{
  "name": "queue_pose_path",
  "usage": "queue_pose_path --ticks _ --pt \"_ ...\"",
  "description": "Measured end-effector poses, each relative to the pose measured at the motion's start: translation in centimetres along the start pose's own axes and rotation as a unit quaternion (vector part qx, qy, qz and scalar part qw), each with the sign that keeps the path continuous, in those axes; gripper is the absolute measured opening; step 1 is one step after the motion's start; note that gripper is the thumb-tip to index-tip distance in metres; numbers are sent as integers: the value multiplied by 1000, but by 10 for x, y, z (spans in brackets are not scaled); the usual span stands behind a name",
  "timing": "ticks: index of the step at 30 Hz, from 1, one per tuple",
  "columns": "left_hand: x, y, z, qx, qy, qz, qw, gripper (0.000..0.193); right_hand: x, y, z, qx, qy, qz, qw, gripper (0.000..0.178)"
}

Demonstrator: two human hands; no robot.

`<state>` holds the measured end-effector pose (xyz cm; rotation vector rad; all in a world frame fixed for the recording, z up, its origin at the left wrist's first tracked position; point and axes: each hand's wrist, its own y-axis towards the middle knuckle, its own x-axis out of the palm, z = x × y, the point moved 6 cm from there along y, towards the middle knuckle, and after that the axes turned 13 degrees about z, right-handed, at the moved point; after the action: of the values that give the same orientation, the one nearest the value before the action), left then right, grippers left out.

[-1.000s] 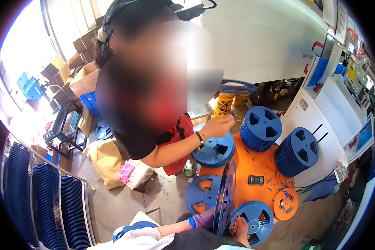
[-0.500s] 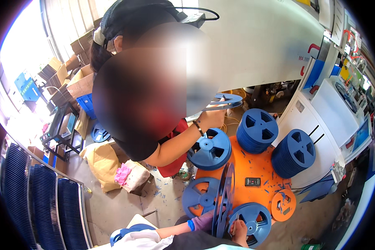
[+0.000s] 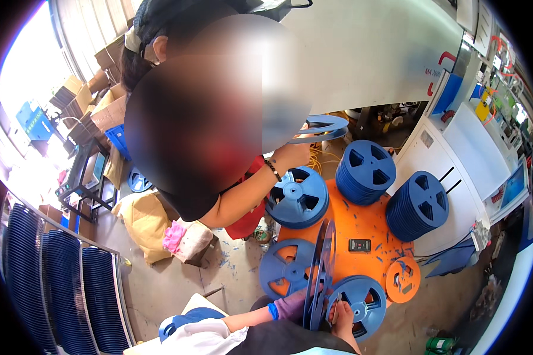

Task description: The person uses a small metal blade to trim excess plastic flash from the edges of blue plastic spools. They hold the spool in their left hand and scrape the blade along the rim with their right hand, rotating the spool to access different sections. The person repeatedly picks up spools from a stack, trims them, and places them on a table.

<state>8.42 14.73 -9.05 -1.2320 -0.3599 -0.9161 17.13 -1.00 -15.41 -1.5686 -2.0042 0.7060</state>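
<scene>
An upright blue plastic reel stands nearly edge-on before me over the near side of the orange table. My left hand, in a purple-grey glove with a blue band at the wrist, grips it from the left; the reel hides most of the fingers. Close to the reel's right side, my bare right hand is closed in a pinch. Something thin seems to be in it, too small to name. Below and beside that hand lies another blue reel. A further blue reel lies flat to the left.
Blue reel stacks stand on the orange table. A small black device and an orange disc lie there among blue scraps. Opposite, a co-worker's hand holds a blue reel. Racked reels fill the left.
The whole view has shifted slightly, so the table sits higher in the picture. My hands stay at the upright reel, the right one still pinched. The co-worker's reel has tilted a little.
</scene>
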Motion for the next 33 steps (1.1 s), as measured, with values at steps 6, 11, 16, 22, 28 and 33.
queue_pose_path --ticks 6,11,16,22,28,33 --pt "12 -15 14 11 -3 10 1000 56 5 -7 -7 -2 15 -15 1000 19" --pt "4 -5 3 -12 -43 -12 999 53 5 -4 -6 -10 -2 -30 1000 21" --pt "9 -8 6 -1 -35 -29 999 52 6 -8 -11 -7 0 -33 999 22" --pt "5 -4 2 22 -40 -14 999 52 6 -10 -10 -11 9 -36 999 22" --pt "6 -4 6 42 -20 -6 999 58 5 -9 -12 -10 15 -22 1000 21" --pt "11 -10 8 36 -26 -3 999 61 6 -11 -12 -2 19 -10 1000 19"
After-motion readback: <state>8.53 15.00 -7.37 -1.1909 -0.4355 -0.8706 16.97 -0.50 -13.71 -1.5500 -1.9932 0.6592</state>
